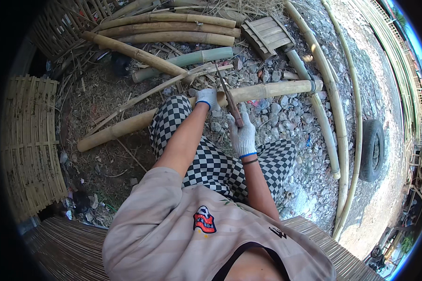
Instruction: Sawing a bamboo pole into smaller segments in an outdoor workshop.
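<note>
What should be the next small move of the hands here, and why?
Probably press the knife down into the pole. The right hand grips its handle, the blade lies across the pole, and the left hand steadies the pole beside it.

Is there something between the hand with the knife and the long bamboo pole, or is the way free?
Nothing visible blocks it. The right hand grips the knife, whose blade reaches the bamboo pole directly. The left hand rests on that pole beside it.
</note>
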Motion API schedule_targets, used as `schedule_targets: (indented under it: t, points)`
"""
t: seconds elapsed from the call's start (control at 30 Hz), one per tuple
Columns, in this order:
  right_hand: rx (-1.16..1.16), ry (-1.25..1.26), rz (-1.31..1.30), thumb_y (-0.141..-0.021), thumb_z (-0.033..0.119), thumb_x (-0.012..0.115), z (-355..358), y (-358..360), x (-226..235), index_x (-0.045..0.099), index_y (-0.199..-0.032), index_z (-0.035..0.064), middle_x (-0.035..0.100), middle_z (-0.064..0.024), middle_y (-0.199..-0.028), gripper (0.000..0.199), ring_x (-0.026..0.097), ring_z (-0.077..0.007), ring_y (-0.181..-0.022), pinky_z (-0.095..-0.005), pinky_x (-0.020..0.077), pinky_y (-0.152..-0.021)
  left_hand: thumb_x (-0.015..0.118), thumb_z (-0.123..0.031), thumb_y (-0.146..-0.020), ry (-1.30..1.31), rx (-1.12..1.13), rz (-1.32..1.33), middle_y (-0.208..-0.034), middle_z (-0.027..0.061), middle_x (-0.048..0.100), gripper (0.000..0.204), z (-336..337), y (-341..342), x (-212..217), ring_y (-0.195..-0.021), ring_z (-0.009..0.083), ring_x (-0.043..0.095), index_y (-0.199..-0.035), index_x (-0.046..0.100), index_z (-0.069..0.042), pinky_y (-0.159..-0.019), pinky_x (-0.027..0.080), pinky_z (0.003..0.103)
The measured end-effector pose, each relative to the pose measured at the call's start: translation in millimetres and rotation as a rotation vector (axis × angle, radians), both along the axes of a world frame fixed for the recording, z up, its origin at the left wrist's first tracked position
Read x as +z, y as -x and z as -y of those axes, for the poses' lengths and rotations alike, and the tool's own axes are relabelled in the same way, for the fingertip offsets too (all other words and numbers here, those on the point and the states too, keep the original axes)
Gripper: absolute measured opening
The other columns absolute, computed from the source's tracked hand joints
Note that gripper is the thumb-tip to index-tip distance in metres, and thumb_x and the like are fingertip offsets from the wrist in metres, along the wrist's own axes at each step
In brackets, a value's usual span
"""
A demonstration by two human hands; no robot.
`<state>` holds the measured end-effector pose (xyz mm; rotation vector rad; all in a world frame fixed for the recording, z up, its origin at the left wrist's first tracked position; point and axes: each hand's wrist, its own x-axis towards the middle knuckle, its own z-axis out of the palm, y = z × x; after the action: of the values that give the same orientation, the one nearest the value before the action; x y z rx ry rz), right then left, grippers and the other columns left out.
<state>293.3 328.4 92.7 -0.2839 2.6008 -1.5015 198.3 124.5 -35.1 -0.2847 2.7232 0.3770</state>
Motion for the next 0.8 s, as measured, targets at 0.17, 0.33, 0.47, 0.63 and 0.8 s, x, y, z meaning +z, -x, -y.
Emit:
schedule_targets:
  t: [0.17, 0.33, 0.47, 0.63, 0.8]
  points:
    - [-0.017, 0.028, 0.071, -0.100, 0.022, 0.071, -19.6, -30.4, 28.0, 0.061, -0.102, 0.0007, 0.063, -0.0130, -0.075, 0.024, 0.056, -0.0194, -0.063, -0.0349, 0.0482, -0.060, 0.090, -0.041, -0.062, -0.035, -0.004, 0.027, -0.120, 0.0181, 0.073, 0.069, 0.8, -0.7, 10.2, -0.112, 0.0335, 0.071, -0.121, 0.069, -0.009, -0.095, 0.058, 0.046]
    - [-0.039, 0.068, 0.063, -0.100, 0.021, 0.071, -40.0, -67.2, 59.5, 0.059, -0.099, 0.0012, 0.059, -0.0123, -0.075, 0.024, 0.052, -0.0190, -0.063, -0.0328, 0.0471, -0.061, 0.088, -0.041, -0.063, -0.041, -0.009, 0.036, -0.120, 0.0176, 0.073, 0.072, -0.3, -2.5, 14.3, -0.112, 0.0339, 0.071, -0.124, 0.065, -0.009, -0.096, 0.057, 0.047]
    - [-0.026, 0.062, 0.041, -0.100, 0.020, 0.071, -36.0, -61.4, 43.0, 0.058, -0.098, 0.0012, 0.057, -0.0120, -0.073, 0.022, 0.048, -0.0204, -0.062, -0.0333, 0.0458, -0.060, 0.089, -0.041, -0.062, -0.042, -0.004, 0.020, -0.119, 0.0184, 0.073, 0.075, 1.3, -2.4, 14.7, -0.112, 0.0348, 0.071, -0.126, 0.063, -0.010, -0.096, 0.057, 0.047]
    - [-0.030, 0.013, 0.050, -0.098, 0.019, 0.073, -41.6, -59.2, 50.7, 0.056, -0.100, 0.0022, 0.062, -0.0193, -0.076, 0.024, 0.059, -0.0412, -0.064, -0.0401, 0.0494, -0.058, 0.089, -0.038, -0.062, -0.021, 0.009, -0.014, -0.117, 0.0183, 0.074, 0.069, -5.0, -5.7, 14.0, -0.109, 0.0335, 0.072, -0.122, 0.067, -0.010, -0.094, 0.058, 0.047]
    - [-0.032, 0.041, 0.059, -0.099, 0.019, 0.072, -45.8, -67.4, 60.0, 0.057, -0.097, 0.0016, 0.061, -0.0160, -0.073, 0.023, 0.054, -0.0263, -0.058, -0.0363, 0.0482, -0.059, 0.088, -0.037, -0.063, -0.030, 0.022, -0.018, -0.114, 0.0186, 0.074, 0.069, -0.3, -7.9, 11.3, -0.106, 0.0347, 0.073, -0.122, 0.066, -0.010, -0.092, 0.058, 0.047]
